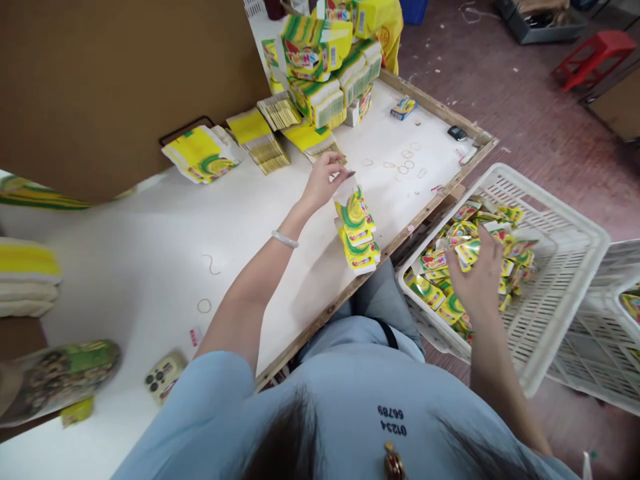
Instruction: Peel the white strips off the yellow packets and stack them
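My left hand pinches the top of a hanging strip of yellow-green sachets that rests on the white table near its right edge. My right hand reaches down into a white plastic basket beside the table, fingers curled among loose yellow-green sachets. It grips some of them, though how many is hidden under the palm.
Stacks of flat yellow cartons and folded boxes stand at the table's far side by a brown cardboard wall. Rubber bands lie scattered. A phone lies near me. A second basket and a red stool are at the right.
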`<state>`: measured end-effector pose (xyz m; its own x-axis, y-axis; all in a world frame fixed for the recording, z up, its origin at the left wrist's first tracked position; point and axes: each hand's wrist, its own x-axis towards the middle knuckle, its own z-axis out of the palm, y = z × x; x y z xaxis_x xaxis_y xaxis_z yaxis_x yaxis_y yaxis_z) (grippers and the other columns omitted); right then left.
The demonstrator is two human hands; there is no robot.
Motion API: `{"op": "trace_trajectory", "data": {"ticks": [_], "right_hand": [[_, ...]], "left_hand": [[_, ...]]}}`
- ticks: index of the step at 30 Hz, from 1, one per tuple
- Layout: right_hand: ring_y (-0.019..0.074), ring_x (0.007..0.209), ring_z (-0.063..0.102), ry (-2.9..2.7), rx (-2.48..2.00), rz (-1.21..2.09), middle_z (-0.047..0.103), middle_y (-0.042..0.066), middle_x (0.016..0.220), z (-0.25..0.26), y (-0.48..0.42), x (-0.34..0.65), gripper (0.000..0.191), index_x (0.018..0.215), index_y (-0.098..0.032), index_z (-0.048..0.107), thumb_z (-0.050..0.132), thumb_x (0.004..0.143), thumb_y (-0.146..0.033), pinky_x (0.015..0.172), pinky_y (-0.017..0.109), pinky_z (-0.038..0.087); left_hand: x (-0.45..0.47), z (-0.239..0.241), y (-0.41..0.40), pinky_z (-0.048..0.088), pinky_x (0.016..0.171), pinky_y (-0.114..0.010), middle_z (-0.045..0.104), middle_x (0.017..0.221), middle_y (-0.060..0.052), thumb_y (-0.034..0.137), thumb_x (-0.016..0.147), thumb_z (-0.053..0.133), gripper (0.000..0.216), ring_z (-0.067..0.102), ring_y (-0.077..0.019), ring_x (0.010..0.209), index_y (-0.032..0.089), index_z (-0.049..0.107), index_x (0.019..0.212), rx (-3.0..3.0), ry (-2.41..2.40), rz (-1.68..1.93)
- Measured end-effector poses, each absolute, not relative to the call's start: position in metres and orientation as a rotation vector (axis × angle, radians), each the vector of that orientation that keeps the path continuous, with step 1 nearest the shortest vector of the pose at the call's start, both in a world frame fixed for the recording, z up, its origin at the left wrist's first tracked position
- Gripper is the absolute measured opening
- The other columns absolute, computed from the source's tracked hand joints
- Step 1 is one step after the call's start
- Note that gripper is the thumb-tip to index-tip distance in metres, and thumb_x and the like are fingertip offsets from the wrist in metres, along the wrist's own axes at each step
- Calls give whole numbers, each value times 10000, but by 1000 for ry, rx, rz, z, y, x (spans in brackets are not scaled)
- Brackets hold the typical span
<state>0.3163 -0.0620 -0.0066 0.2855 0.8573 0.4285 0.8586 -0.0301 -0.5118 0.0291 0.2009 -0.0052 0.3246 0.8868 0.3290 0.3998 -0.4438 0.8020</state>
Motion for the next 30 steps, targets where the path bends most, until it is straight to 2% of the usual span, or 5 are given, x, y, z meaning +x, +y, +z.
{"op": "trace_trajectory", "data": {"ticks": [11, 14, 17, 21, 30], "right_hand": [[231, 926, 709, -1622, -1249, 11, 719, 110, 1067, 15, 12, 195, 357, 1284, -210, 580, 548, 1013, -441, 844, 383, 604], [207, 826, 714, -1580, -1225, 19, 735, 83, 981, 14, -1, 195, 283, 1222, -212, 613, 517, 1029, -395, 765, 332, 594], [219, 868, 708, -1515, -1244, 98, 733, 70, 972, 14, -12, 196, 272, 1194, -233, 629, 434, 1049, -357, 793, 358, 582], [259, 1017, 660, -1404, -1249, 106, 702, 64, 1006, 14, -19, 194, 272, 1080, -257, 661, 430, 1033, -393, 972, 483, 520], [257, 1022, 707, -1256, -1447, 429, 735, 97, 1070, 2, -42, 189, 346, 1141, -241, 655, 454, 1022, -496, 955, 425, 564]], "left_hand": [[34, 53, 65, 404, 460, -203, 552, 625, 52, 534, 1025, 510, 368, 511, -73, 484, 203, 614, 904, 1854, 922, 1342], [33, 36, 39, 593, 690, -262, 707, 1097, -78, 603, 996, 509, 453, 721, -162, 886, 234, 587, 1248, 1797, 722, 1346], [41, 11, 14, 476, 1148, -522, 352, 1639, -162, 684, 879, 639, 883, 401, -357, 1500, 310, 270, 1589, 1910, 538, 1187], [56, -11, -11, 397, 1223, -543, 285, 1687, -115, 579, 987, 536, 835, 351, -345, 1537, 368, 73, 1649, 1839, 526, 1034], [50, -15, -31, 494, 1136, -515, 659, 1381, -93, 566, 995, 522, 520, 619, -302, 1294, 312, 564, 1446, 1548, 788, 1075]]}}
